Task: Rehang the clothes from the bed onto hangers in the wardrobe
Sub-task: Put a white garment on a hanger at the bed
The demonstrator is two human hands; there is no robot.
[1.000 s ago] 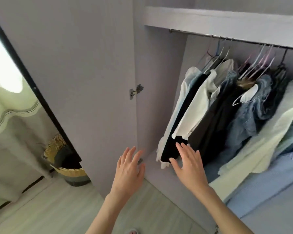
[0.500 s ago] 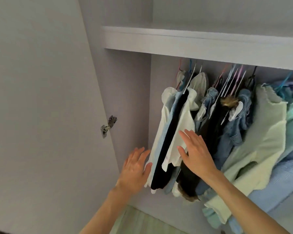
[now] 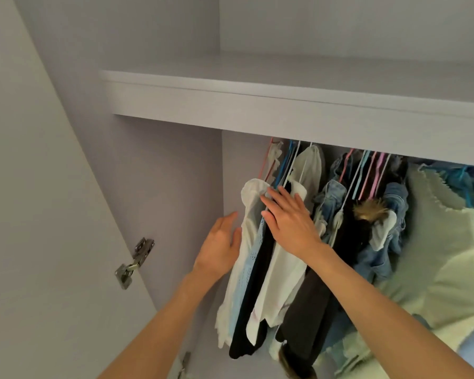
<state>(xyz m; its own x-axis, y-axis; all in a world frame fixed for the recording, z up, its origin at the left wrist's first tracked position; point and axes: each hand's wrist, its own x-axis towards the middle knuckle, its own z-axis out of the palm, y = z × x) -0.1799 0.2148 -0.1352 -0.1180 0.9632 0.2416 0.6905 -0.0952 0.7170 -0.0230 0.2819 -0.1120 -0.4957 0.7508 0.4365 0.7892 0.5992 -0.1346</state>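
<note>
Clothes hang packed on coloured hangers (image 3: pixel 367 173) below the wardrobe shelf (image 3: pixel 257 105). At the left end hang a white garment (image 3: pixel 251 214), a light blue one (image 3: pixel 249 258), a black one (image 3: pixel 253 305) and a white shirt (image 3: pixel 278 280). My right hand (image 3: pixel 288 220) lies flat with straight fingers on the shoulders of these leftmost garments. My left hand (image 3: pixel 220 248) is open, palm against the outer side of the white garment. Neither hand holds anything. The rail itself is hidden behind the shelf edge.
The open wardrobe door (image 3: pixel 39 214) stands at the left with a metal hinge (image 3: pixel 134 262). Denim pieces (image 3: pixel 389 242), a dark garment with a fur trim (image 3: pixel 370 212) and a pale green garment (image 3: pixel 443 255) fill the rail to the right. Bare space lies between clothes and left wall.
Both hands have risen from the hems to the shoulders of the leftmost garments. The view has tilted up, so the floor and basket have left the frame.
</note>
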